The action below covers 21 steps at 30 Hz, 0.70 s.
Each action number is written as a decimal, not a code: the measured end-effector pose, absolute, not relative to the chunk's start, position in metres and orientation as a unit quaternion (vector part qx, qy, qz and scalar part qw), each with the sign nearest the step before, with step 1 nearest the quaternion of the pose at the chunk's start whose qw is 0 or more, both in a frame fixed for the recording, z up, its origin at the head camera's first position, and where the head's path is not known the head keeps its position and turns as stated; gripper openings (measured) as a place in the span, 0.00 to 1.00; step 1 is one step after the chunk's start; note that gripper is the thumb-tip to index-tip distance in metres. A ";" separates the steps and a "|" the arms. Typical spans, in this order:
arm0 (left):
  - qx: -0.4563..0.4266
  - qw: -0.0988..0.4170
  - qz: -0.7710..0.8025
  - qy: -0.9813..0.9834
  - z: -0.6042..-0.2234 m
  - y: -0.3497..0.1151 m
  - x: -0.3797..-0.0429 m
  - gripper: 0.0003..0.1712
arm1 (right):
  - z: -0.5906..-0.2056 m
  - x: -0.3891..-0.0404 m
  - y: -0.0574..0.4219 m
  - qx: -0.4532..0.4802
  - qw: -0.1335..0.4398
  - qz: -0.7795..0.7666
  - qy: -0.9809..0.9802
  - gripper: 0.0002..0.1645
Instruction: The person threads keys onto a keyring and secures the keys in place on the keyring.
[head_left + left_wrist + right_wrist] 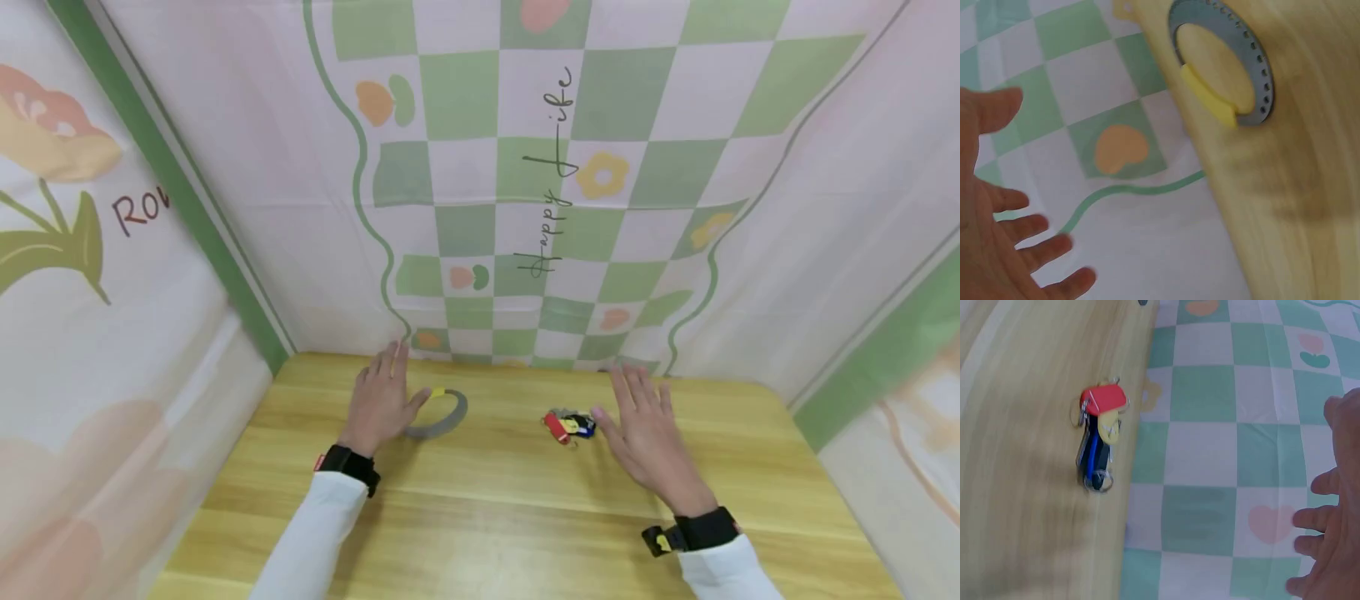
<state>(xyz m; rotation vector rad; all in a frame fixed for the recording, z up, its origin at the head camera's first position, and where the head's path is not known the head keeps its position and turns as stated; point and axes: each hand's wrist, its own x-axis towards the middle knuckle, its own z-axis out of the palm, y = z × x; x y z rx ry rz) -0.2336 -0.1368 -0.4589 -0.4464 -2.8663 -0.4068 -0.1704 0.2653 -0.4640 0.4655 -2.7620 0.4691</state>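
Note:
Both hands are held over the wooden table with fingers extended and nothing gripped. My left hand (378, 408) is beside a flat grey ring (438, 430), its thumb overlapping the ring in the head view. The left wrist view shows the ring (1252, 53) with small holes along its rim and a yellow section (1207, 94). To the right lies a small bunch of key tags (570, 425), right by the thumb of my right hand (648, 437). In the right wrist view, a red tag (1105, 399), a yellow tag (1109, 427), black and blue pieces and thin metal rings make up the bunch.
Behind the wooden table (480, 517) hangs a green-and-white checked cloth (457, 92) with printed lettering. More printed cloth (60, 350) encloses the left and right sides. A small dark object (1142, 302) sits by the back edge.

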 end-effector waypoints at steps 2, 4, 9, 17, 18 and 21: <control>-0.152 0.080 -0.133 -0.976 -0.464 -0.132 -0.237 0.52 | -0.466 -0.169 0.262 0.164 0.146 0.172 -0.960 0.42; -0.149 0.052 -0.130 -0.979 -0.469 -0.128 -0.241 0.54 | -0.468 -0.168 0.259 0.163 0.141 0.175 -0.961 0.42; -0.144 -0.006 -0.121 -0.982 -0.487 -0.117 -0.250 0.55 | -0.477 -0.161 0.253 0.161 0.128 0.174 -0.963 0.40; -0.142 -0.062 -0.107 -0.982 -0.509 -0.105 -0.263 0.56 | -0.487 -0.155 0.246 0.162 0.120 0.179 -0.963 0.38; -0.141 -0.069 -0.106 -0.982 -0.509 -0.104 -0.264 0.56 | -0.488 -0.155 0.245 0.162 0.117 0.179 -0.963 0.38; -0.142 -0.075 -0.104 -0.982 -0.509 -0.102 -0.264 0.54 | -0.491 -0.153 0.244 0.159 0.111 0.183 -0.964 0.38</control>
